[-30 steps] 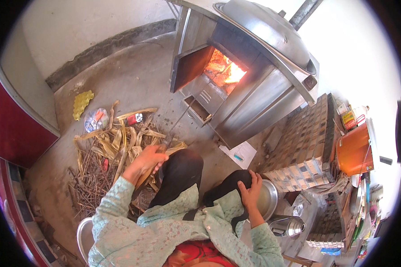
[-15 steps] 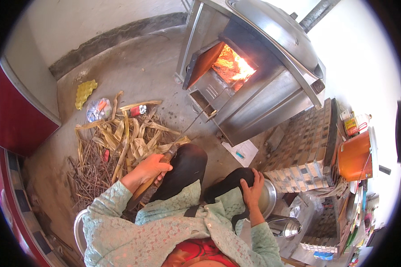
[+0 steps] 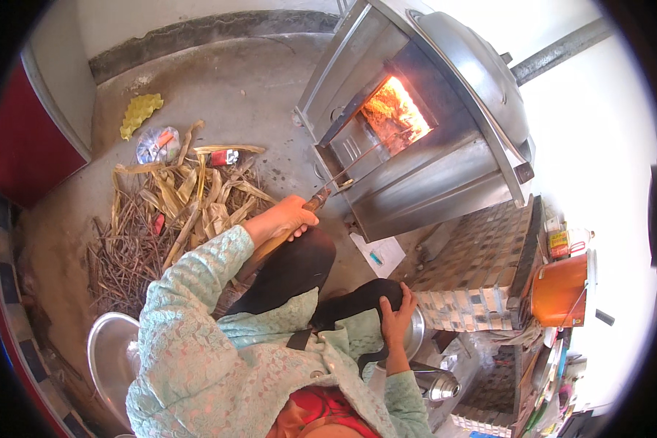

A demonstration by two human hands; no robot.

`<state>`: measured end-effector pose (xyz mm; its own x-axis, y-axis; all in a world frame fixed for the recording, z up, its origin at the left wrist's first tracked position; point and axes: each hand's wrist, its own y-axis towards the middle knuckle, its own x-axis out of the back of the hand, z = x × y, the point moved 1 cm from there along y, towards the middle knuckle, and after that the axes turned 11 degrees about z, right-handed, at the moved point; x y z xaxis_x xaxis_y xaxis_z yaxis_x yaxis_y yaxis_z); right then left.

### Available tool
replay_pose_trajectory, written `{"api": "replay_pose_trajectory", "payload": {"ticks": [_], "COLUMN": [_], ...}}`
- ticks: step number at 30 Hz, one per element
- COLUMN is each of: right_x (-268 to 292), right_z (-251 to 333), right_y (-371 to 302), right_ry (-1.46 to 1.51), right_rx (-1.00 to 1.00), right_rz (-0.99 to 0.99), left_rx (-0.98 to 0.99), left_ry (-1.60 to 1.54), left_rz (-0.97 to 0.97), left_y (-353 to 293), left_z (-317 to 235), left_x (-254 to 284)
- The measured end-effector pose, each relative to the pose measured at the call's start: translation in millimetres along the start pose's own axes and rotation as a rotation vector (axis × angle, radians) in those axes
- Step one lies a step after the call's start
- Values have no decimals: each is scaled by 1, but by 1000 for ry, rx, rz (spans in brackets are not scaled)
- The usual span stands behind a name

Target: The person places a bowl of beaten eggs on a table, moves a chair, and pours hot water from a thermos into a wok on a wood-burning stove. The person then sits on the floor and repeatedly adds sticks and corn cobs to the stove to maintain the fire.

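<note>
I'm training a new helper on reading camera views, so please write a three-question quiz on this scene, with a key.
1. Where does the right hand rest?
2. True or false: the left hand is empty.
3. Choose: in the picture, the twigs lie on which side of the stove? A) left; B) right.

Key:
1. On the right knee.
2. False; it grips the handle of a poker.
3. A.
</note>
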<state>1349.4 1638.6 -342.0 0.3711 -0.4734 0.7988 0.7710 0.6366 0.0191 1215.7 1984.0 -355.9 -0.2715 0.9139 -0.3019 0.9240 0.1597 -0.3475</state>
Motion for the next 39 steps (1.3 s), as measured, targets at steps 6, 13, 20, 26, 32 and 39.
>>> {"api": "replay_pose_trajectory", "payload": {"ticks": [6, 13, 20, 26, 32, 39], "right_x": [-1, 4, -1, 0, 3, 0], "right_z": [5, 5, -3, 3, 0, -5], "right_y": [2, -1, -1, -1, 0, 5], "right_ry": [37, 24, 19, 48, -40, -39], "right_rx": [7, 9, 54, 21, 61, 49], "right_rz": [9, 4, 1, 37, 61, 57], "left_rx": [-3, 5, -69, -8, 225, 394], "left_ry": [-3, 82, 355, 707, 763, 605], "left_rz": [-9, -47, -349, -717, -852, -991], "left_y": [12, -62, -158, -218, -227, -177], "left_z": [-1, 4, 73, 134, 181, 231], "left_x": [2, 1, 21, 23, 10, 24]}}
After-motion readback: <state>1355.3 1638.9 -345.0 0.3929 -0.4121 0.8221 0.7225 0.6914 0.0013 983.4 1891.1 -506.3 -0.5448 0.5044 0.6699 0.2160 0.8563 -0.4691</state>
